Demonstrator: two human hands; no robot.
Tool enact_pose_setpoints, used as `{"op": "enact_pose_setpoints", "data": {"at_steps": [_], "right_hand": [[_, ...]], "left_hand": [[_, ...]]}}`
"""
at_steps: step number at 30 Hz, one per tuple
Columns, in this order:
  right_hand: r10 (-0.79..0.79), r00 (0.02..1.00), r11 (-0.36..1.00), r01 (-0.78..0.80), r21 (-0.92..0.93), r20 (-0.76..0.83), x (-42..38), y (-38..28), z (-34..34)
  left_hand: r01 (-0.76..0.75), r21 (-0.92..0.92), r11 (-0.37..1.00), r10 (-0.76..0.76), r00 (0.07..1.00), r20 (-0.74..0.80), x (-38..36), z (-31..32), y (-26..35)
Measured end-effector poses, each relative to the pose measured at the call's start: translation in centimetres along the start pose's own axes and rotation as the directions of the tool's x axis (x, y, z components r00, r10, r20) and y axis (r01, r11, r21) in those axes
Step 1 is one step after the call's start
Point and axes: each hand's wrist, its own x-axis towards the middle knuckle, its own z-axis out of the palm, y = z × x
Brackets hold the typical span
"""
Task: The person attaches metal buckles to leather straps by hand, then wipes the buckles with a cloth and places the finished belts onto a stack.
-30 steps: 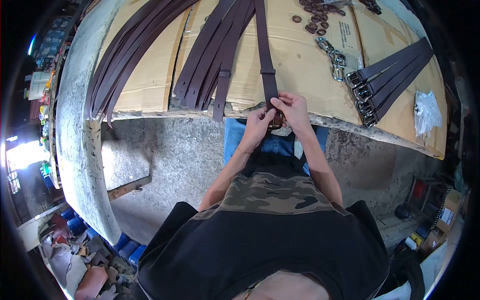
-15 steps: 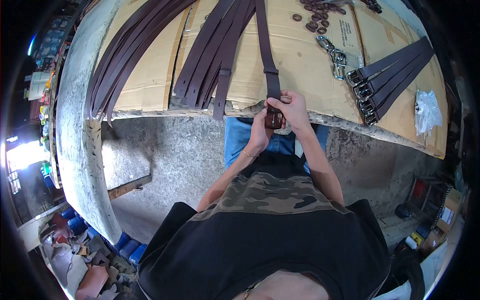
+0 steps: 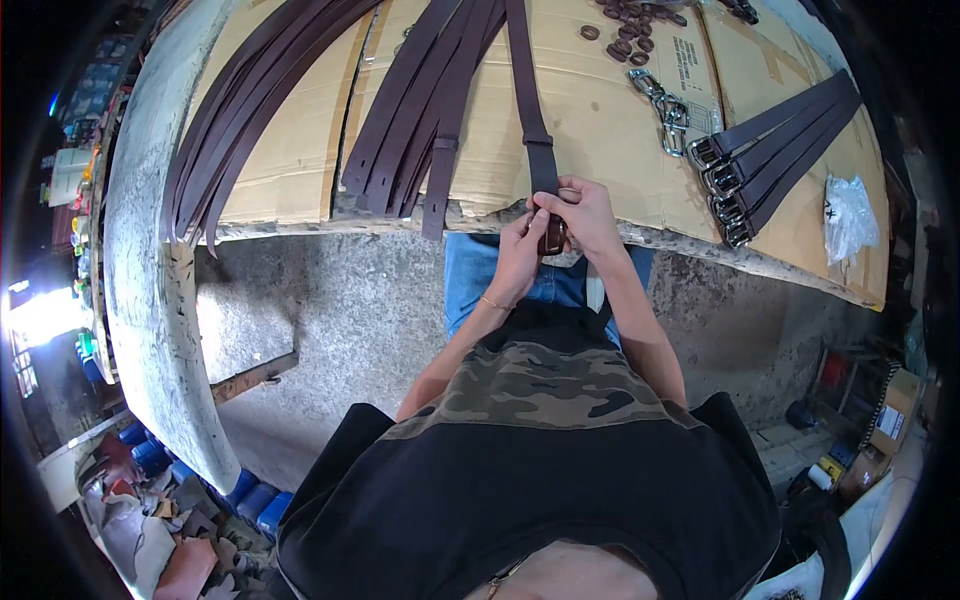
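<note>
Where it hangs: as its end drops over the near edge of the surface (image 3: 300, 150), the belt (image 3: 527, 90) runs lengthwise up the cardboard toward the far edge.
Left hand: the left hand (image 3: 520, 255) is closed around the belt end from the side, just below the near edge.
Right hand: the right hand (image 3: 585, 215) pinches the same end from above, fingers bent over the strap; both hands touch each other.
Buckle end: a darker folded part (image 3: 552, 236) shows between the hands; whether a buckle sits there I cannot tell.
Keeper: one loop (image 3: 539, 141) wraps the belt just above the hands.
Handling: the belt looks like leather, light, limp along its length yet firm across its width, with a smooth face that could slip; I judge the end near the fold the best hold, thumb on top, as a grip farther up would let the tail flop.
Loose straps: two fans, one at the left corner (image 3: 240, 110), one near the middle (image 3: 420, 110); several in each, too overlapped to count surely.
Finished belts: four with metal buckles (image 3: 775, 150) toward the right edge.
Spare buckles: a small heap (image 3: 665, 108), count unclear.
Rings: about ten dark loops (image 3: 630, 30) at the far edge.
Bag: one clear plastic bag (image 3: 848, 215) by the right edge.
</note>
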Motion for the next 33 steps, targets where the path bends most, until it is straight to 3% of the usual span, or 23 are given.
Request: {"op": "enact_pose_setpoints", "data": {"at_steps": [6,9,12,19,21,25,28,33], "right_hand": [[0.124,0.986,0.989,-0.133,0.069,0.113,0.6,-0.4,-0.4],[0.154,0.988,0.979,-0.153,0.138,0.0,3.3,0.4,-1.1],[0.196,0.981,0.966,-0.193,0.169,-0.001,4.9,-0.7,-1.4],[0.143,0.982,0.989,-0.147,0.027,0.12,6.6,-0.8,-0.9],[0.171,0.95,0.985,-0.173,-0.016,0.26,6.4,0.0,-1.5],[0.226,0.942,0.974,-0.226,-0.027,0.247,3.5,1.0,-1.3],[0.275,0.942,0.956,-0.288,0.046,0.192,1.6,1.1,-1.2],[0.117,0.982,0.985,-0.134,0.11,0.149,1.2,1.6,-1.2]], "left_hand": [[-0.115,0.103,0.988,0.111,0.993,0.045,-0.4,-0.3,0.6],[-0.076,0.097,0.992,0.075,0.997,0.015,-1.0,-0.3,0.2],[-0.036,0.106,0.994,0.036,0.999,0.006,-1.4,-0.4,0.3],[-0.058,0.24,0.969,0.056,0.998,0.015,-2.0,-0.8,0.2],[-0.049,0.301,0.953,0.052,0.999,-0.005,-2.1,-1.0,0.3],[-0.061,0.269,0.961,0.062,0.998,0.007,-1.8,-1.5,0.2],[-0.084,0.344,0.935,0.079,0.996,0.028,-2.0,-1.7,0.0],[-0.065,0.511,0.857,0.059,0.998,0.027,-2.1,-1.3,0.4]]}}
